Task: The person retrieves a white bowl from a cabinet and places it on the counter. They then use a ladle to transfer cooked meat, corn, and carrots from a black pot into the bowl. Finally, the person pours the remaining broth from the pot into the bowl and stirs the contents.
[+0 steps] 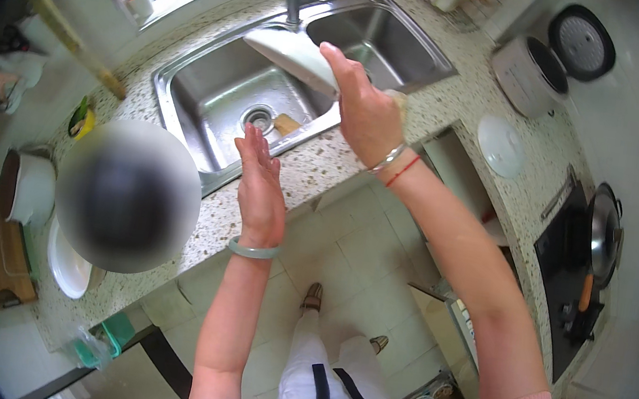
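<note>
My right hand [372,117] grips a white dish [294,57] by its near end, holding it tilted and almost edge-on above the left basin. A pale yellowish bit shows behind that hand, too hidden to name. My left hand [261,195] is apart from the dish, over the counter's front edge near the basin rim, with its fingers stretched out and nothing in it. Under the hands is a steel double sink [212,95]. A tan flat piece [287,125] lies beside the drain [259,116] in the left basin.
A faucet [292,0] stands behind the sink. To the right are a rice cooker [523,77] with its lid up, a clear lid [501,146] and a wok [602,231]. At left are a white pot [31,188], a white plate [67,266] and a blurred round patch.
</note>
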Demonstrator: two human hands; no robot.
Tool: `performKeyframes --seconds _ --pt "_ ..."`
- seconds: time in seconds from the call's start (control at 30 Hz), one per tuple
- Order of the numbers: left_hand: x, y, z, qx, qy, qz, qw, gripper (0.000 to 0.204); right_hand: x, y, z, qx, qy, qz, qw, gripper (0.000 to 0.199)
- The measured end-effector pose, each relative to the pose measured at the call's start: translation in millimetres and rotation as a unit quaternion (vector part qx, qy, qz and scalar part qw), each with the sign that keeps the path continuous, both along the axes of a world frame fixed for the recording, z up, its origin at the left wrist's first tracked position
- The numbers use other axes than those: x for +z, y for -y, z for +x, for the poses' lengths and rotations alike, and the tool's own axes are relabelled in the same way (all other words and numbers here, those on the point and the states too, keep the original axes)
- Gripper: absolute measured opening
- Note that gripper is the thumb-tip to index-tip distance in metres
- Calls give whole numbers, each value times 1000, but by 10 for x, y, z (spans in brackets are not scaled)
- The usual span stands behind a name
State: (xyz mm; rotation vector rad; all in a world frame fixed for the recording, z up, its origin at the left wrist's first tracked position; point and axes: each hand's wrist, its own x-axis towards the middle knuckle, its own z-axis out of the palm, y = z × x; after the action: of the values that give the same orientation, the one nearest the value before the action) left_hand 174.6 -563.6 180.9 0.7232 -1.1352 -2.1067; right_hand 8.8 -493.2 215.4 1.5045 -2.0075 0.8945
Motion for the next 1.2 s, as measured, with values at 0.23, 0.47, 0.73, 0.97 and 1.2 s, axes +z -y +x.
performKeyframes --seconds 0.23,0.47,0.73,0.97,1.2 --pt "-58 -970 -397 -53 -32 55 997 65 -223 -1346 37 -14 797 -310 518 26" --pt "-344 -3159 -206 -299 19 132 945 63 -438 -4337 1225 -170 817 -382 397 34" --pt "-1066 -5791 814 -593 227 215 742 54 -1008 -7356 2528 -462 691 -406 379 33" --pt "-1554 -6802 1221 -573 358 286 680 49 -1715 -8954 2506 -647 593 -183 443 25" --pt "-1626 -7161 1281 -598 365 301 647 46 -2454 -9560 2007 -704 514 27 489 28"
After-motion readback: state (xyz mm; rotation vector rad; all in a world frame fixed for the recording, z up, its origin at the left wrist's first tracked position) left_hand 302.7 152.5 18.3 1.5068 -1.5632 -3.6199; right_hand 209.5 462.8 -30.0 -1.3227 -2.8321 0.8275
